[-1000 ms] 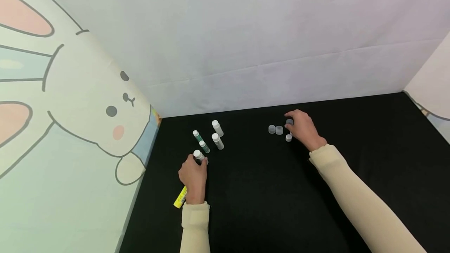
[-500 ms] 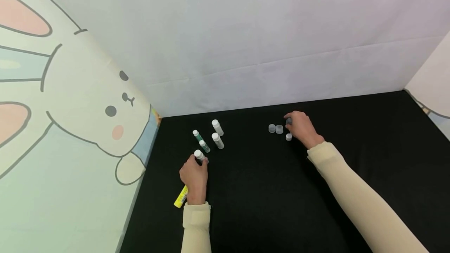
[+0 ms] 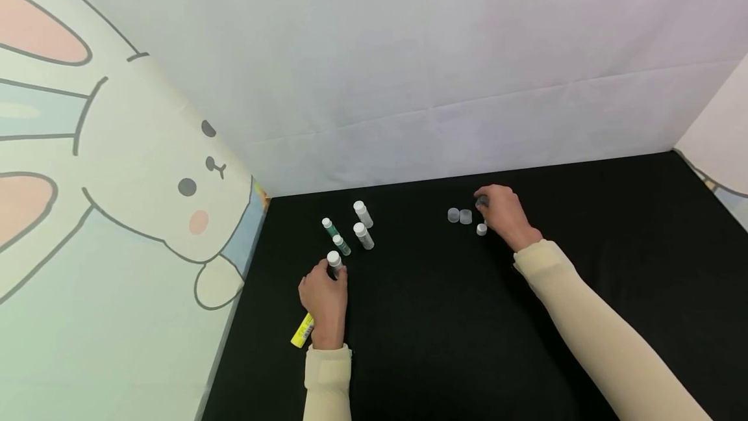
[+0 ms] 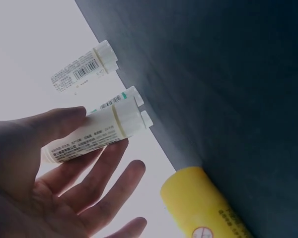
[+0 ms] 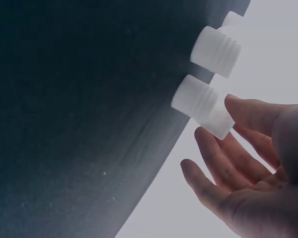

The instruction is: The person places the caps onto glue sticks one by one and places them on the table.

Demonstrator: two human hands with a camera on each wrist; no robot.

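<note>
My left hand (image 3: 324,292) pinches a white-capped glue stick (image 3: 334,261) between thumb and fingers. In the left wrist view this glue stick (image 4: 92,133) shows printed text and a yellow band, and the other fingers are loosely bent. Just beyond it stand two white glue sticks (image 3: 363,236) and two slimmer green ones (image 3: 341,245). Farther right, my right hand (image 3: 506,214) grips a translucent ribbed cap (image 3: 482,201) by thumb and fingertips. In the right wrist view the thumb partly covers that cap (image 5: 216,116). Two similar caps (image 3: 465,216) and a smaller white one (image 3: 482,230) are close by.
A yellow tube (image 3: 302,330) lies on the black tabletop (image 3: 421,317), partly hidden by my left wrist. A pale wall (image 3: 432,109) rises along the back edge, and a rabbit-printed panel (image 3: 140,167) flanks the left side.
The glue stick in my left hand has shifted slightly right and stands more upright. My right hand stays at the cap with almost no motion.
</note>
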